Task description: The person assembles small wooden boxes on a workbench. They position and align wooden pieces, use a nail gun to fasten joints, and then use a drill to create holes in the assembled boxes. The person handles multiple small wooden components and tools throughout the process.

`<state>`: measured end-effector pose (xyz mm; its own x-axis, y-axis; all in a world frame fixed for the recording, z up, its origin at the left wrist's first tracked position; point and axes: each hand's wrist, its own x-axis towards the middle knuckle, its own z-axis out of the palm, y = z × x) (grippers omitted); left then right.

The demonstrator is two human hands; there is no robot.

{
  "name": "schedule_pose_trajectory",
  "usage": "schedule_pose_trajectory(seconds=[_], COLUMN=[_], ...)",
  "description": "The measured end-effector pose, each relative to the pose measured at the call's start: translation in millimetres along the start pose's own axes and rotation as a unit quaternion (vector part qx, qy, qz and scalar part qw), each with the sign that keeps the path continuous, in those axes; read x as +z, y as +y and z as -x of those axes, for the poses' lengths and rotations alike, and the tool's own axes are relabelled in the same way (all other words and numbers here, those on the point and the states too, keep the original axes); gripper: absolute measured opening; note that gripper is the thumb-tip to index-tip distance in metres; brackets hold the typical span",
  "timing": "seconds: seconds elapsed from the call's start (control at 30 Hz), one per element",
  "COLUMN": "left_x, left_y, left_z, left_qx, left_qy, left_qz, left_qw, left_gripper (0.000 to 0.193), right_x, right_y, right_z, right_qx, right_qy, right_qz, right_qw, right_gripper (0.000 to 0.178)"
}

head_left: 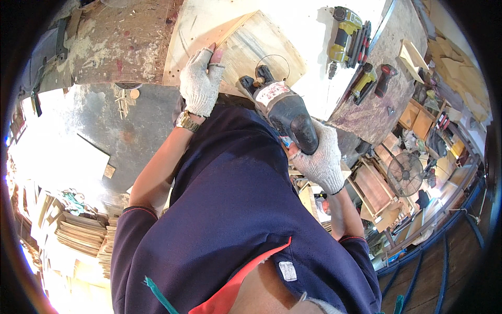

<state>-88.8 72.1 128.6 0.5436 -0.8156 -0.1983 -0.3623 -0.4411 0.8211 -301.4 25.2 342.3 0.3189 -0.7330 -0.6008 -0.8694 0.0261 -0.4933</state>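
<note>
My left hand (200,83), in a white knit glove with bare fingertips, lies over the near left edge of a light plywood panel (266,42). Its fingers are stretched out against the wood. My right hand (322,157), gloved too, is closed around the rear of a dark jigsaw (287,112) with a pale label on top. The jigsaw's forked front rests at the panel's near edge, by a thin circle drawn on the plywood. Its blade is hidden from this view.
A yellow-green power tool (345,36) lies on the white sheet at the right, with a green drill (364,81) and a red-black drill (386,80) nearer. A black fan (405,172) stands among wood scraps at right. Stacked boards (78,233) are at lower left.
</note>
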Motion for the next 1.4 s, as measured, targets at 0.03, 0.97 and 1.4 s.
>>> schedule_pose_trajectory(seconds=[0.03, 0.97, 1.4], left_x=[-0.8, -16.7, -26.8], left_y=[-0.8, 0.7, -10.9], left_z=[0.5, 10.9, 26.0], left_qx=[0.0, 0.002, 0.008], left_qy=[-0.004, -0.044, -0.053], left_qz=[-0.005, 0.013, 0.055], left_qw=[1.0, 0.999, 0.997], left_gripper=[0.043, 0.034, 0.038], right_x=[0.5, 10.2, 13.4], right_y=[-0.8, -4.9, -12.7], right_z=[0.3, 3.9, 3.9], right_qx=[-0.002, -0.019, 0.038], right_qy=[0.002, 0.026, 0.016], right_qz=[-0.002, -0.002, -0.015], right_qw=[1.0, 0.999, 0.999], right_gripper=[0.028, 0.035, 0.038])
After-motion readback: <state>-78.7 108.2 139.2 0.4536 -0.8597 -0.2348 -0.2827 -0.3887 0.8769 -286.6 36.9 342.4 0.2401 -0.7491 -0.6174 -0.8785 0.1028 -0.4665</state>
